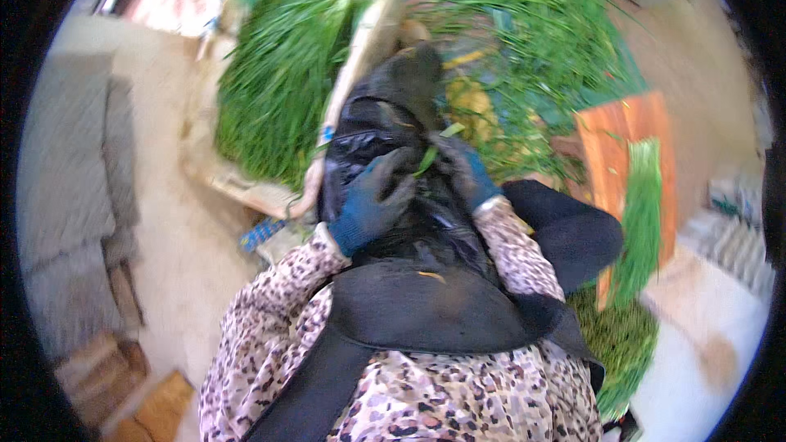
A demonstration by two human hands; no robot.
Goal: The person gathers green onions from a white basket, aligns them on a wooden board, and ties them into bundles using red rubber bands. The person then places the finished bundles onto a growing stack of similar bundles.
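My left hand (377,196), in a blue and grey work glove, rests over black plastic sheeting (430,227) on my lap, its fingers slightly curled and apart. My right hand (463,169), gloved alike, is just to the right over the same plastic. A few short green leaf blades (427,161) lie between the hands, by the right fingertips; the blur hides whether the fingers grip them. Long green leaves (282,80) fill a pale-rimmed container (362,43) at the upper left. More loose leaves (552,31) are heaped on a green sheet at the upper right.
An orange-brown board (666,196) stands right of my knee, with a bundle of cut green leaves (642,221) on it. More greens (620,344) lie below it. Grey slabs (67,196) are at the far left, beside pale floor. A blue object (264,232) lies near the container's corner.
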